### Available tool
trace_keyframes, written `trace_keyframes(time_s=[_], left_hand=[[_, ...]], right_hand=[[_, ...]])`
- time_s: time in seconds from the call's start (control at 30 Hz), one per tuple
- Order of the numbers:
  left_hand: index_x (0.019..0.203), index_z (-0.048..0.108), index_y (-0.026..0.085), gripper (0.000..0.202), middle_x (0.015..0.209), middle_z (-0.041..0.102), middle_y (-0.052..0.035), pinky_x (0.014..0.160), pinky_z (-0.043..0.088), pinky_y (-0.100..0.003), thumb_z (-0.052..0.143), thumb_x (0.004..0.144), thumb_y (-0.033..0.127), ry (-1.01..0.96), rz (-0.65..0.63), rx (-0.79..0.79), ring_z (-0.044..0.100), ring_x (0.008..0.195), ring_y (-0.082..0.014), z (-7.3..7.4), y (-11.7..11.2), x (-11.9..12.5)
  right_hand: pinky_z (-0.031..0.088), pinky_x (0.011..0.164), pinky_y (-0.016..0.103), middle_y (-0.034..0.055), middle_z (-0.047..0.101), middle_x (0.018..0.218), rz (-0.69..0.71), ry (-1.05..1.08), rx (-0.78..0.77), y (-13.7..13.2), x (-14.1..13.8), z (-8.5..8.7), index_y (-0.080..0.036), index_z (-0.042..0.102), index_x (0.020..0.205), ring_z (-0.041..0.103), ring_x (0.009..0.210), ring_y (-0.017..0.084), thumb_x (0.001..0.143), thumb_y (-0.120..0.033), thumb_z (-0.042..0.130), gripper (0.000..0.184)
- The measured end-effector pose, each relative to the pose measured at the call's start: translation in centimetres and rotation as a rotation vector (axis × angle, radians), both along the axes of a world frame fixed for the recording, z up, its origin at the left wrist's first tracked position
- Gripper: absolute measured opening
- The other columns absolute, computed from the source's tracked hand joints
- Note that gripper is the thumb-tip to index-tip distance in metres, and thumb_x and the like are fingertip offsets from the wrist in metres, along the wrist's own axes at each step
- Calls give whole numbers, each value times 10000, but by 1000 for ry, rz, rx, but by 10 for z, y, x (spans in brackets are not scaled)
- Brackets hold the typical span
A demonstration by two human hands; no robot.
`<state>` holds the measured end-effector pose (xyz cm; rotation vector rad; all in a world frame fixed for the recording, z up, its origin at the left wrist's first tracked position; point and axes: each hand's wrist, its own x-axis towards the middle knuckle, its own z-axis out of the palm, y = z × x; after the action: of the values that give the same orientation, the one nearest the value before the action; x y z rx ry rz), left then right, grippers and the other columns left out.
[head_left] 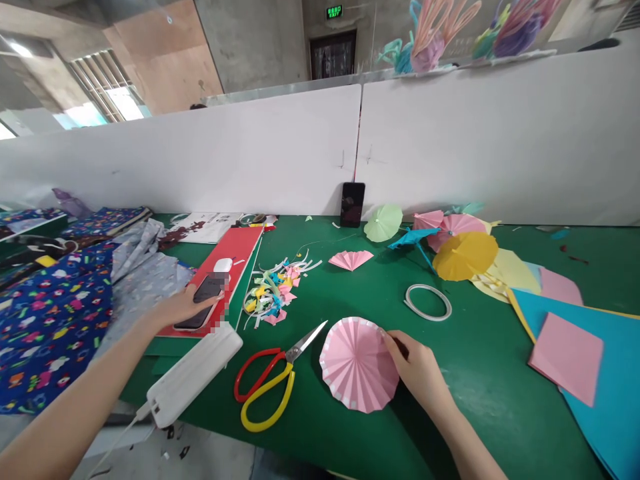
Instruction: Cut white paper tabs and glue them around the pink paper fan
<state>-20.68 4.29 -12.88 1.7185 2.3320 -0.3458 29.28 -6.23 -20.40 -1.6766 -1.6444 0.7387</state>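
Note:
My right hand (413, 360) pinches the right rim of a round pleated pink paper disc (357, 363), with white patches along its edge. My left hand (183, 307) is on a smartphone (206, 288) over a red folder (240, 253), its thumb lying across the screen and part of the grip hidden. Just beyond the phone is a white earbud case (223, 265). Between my hands lie scissors (287, 360) with one red and one yellow handle, blades apart. A folded pink paper fan (351, 260) lies behind the disc.
Paper scraps (273, 290) are heaped behind the scissors. A white power strip (195, 373) lies at the front left edge. Small paper umbrellas (465, 255), a coiled white tube (428, 303) and pink paper squares (567, 357) lie to the right. Another phone (353, 205) leans against the white partition.

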Motion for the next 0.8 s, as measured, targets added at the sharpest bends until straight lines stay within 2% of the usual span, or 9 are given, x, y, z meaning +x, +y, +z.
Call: trace_keyframes(time_s=[0.1,0.2,0.3,0.37,0.53,0.6,0.7,0.8], left_hand=[[1131,554,137,386,1057,621,-81,773,518,-390,493,911,448,-14,-22,-20,624,882,-193,12,-10,9],[1166,502,84,649,1061,623,-98,793,486,-355,301,898,640,-61,-121,22,627,927,-238,31,-27,23],[1192,464,16,844,1059,625,-103,807,460,-332,142,860,723,-82,-186,59,620,970,-294,44,-40,36],[1182,482,9,838,1050,631,-113,827,460,-363,162,866,716,-60,-183,77,622,962,-290,47,-39,42],[1168,546,111,570,1104,624,-92,853,486,-405,368,909,586,7,-131,97,627,953,-223,47,-24,51],[1170,527,53,657,1083,636,-125,845,483,-414,317,905,617,25,-127,93,629,970,-263,51,-23,57],[1091,518,-54,813,1012,648,-218,829,446,-506,187,891,662,61,-144,102,611,978,-399,63,-29,73],[1102,509,-13,732,1141,591,-261,880,359,-600,141,920,592,47,-256,161,513,1098,-471,73,-36,99]], right_hand=[[480,527,255,77,737,716,-3,7,0,0,0,0,-195,672,806,681,618,224,866,-512,417,411],[487,530,256,83,744,744,-2,16,0,-1,-1,2,-192,673,832,693,649,232,867,-515,422,411],[494,545,261,82,748,750,7,22,7,-1,-1,4,-192,671,847,700,672,239,860,-520,438,402],[491,539,264,79,745,731,16,23,16,-1,-2,5,-194,671,841,699,660,239,854,-530,444,406],[459,518,263,39,693,639,12,11,35,0,-4,4,-185,656,827,648,558,187,880,-523,441,404],[456,525,262,8,662,621,11,6,33,0,-5,3,-165,644,860,614,528,150,896,-486,466,368],[470,558,280,-5,654,645,-11,4,33,0,-6,2,-142,622,1006,614,544,146,901,-406,497,310],[479,579,295,23,675,689,-39,14,34,1,-8,3,-135,557,1195,642,605,192,878,-333,496,379]])
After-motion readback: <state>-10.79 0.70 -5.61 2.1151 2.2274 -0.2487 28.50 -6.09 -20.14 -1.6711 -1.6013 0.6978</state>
